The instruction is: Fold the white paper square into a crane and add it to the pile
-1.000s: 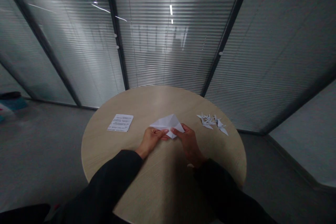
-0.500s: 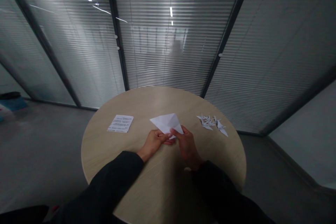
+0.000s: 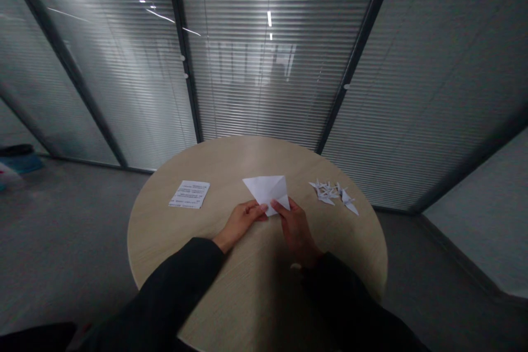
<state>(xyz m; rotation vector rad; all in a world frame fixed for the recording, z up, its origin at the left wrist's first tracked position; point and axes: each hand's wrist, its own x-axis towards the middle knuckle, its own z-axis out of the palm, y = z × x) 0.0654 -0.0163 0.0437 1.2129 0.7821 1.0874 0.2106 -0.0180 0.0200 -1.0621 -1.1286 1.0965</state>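
Both hands are on it: left hand (image 3: 240, 224) and right hand (image 3: 297, 228) are each clamped on one folded white sheet (image 3: 269, 190), with two thumbs showing, close together along its near edge. Most of the other fingers are tucked behind or under, so can't really count those. Sheet's over the middle of one round wooden table (image 3: 243, 159), its wide side facing away from the person, narrowing toward the thumbs.

Off to the left, well apart from the hands, there's one pile of printed paper (image 3: 190, 194); no clue how many pieces are in it. On the right sits one bunch of little folded paper birds (image 3: 325, 192), definitely several, but they overlap too much for a proper count. Two dark sleeves (image 3: 185, 264) come in from below, and behind the table I count at least three dark posts (image 3: 181, 38) between the blinds (image 3: 264, 104).
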